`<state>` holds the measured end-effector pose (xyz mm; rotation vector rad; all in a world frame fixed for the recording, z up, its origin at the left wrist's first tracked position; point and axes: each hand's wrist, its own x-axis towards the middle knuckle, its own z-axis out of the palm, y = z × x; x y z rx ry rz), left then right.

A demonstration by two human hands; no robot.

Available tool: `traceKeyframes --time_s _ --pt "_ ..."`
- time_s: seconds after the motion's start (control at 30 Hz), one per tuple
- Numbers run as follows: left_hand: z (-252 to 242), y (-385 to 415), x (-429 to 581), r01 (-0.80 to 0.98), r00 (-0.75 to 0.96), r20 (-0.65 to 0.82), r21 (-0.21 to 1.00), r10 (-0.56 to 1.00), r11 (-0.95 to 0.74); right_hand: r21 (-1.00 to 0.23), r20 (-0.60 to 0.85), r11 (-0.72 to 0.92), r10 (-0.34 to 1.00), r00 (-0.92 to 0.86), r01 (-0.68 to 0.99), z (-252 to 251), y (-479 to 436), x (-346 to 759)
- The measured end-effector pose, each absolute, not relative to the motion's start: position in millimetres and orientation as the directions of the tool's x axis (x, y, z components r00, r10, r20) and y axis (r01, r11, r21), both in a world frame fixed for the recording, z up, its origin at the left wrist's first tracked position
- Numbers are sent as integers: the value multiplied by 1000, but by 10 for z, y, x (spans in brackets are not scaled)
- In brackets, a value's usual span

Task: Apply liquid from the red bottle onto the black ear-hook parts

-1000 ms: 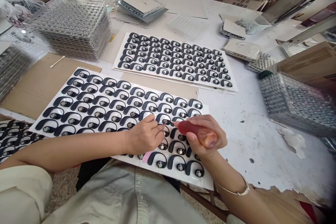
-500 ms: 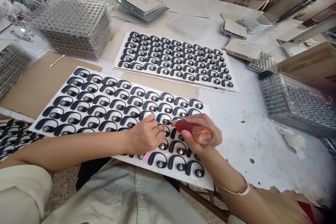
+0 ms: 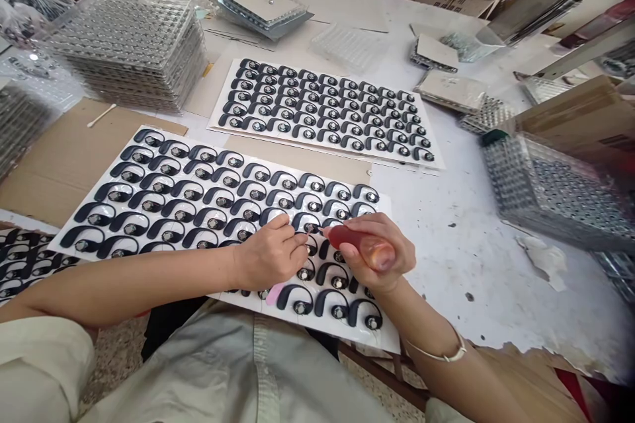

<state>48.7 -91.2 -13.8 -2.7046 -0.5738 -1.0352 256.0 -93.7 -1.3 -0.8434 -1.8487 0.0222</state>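
While the left hand [image 3: 272, 254] pinches narrow at an ear-hook earbud [image 3: 311, 228], anything held too fine to tell, the right hand [image 3: 377, 251] wraps a red squeeze bulb [image 3: 360, 243], its tip just beside that earbud. A slip could nudge neighbours on the white card [image 3: 381, 337]; past its right edge, the white table [image 3: 446, 264] gives the wrist room.
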Motion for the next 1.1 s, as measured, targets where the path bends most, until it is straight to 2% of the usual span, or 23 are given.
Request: traceKeyframes --time_s 0.6,0.9,1.1 --pt "-145 -882 451 398 694 643 32 324 -917 -382 826 775 530 -190 503 -32 -931 2557" --pt "-93 -836 433 395 679 624 133 387 -909 -403 819 772 544 -184 491 5 -938 2528" --pt "-66 -775 394 322 667 627 243 401 -915 -464 798 756 583 -152 461 22 -931 2517"
